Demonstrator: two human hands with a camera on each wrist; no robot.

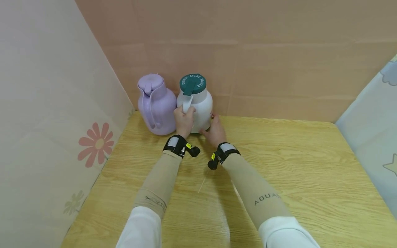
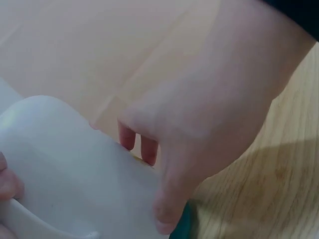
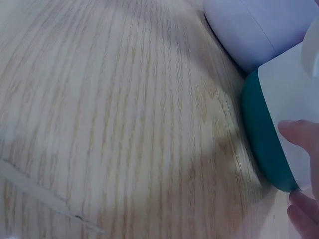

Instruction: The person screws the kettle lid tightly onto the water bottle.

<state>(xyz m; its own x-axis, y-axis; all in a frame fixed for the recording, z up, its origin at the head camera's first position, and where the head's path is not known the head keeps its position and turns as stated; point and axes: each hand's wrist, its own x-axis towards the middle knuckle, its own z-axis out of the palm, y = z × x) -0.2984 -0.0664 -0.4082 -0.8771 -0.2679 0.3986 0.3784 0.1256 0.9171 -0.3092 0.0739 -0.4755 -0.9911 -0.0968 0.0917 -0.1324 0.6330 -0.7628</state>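
Note:
A white insulated jug (image 1: 203,112) with a dark green lid (image 1: 193,84) stands upright at the table's back edge, by the wall. My left hand (image 1: 184,122) grips its handle (image 1: 187,103). At the jug's lower right side, my right hand (image 1: 216,132) holds the body, thumb in front and fingers round the side. The left wrist view shows that right hand (image 2: 199,114) against the white body (image 2: 75,164), with left fingertips (image 2: 9,183) on the handle. In the right wrist view, the right thumb (image 3: 298,132) lies just above the jug's green base (image 3: 264,134).
Close on the left of the white jug stands a purple jug (image 1: 162,110), its handle facing me. Behind both rises a tan wall covering (image 1: 279,69). A flower-printed sheet (image 1: 62,103) borders the left side. A thin pale strip (image 3: 40,194) lies on the wooden table (image 1: 294,165).

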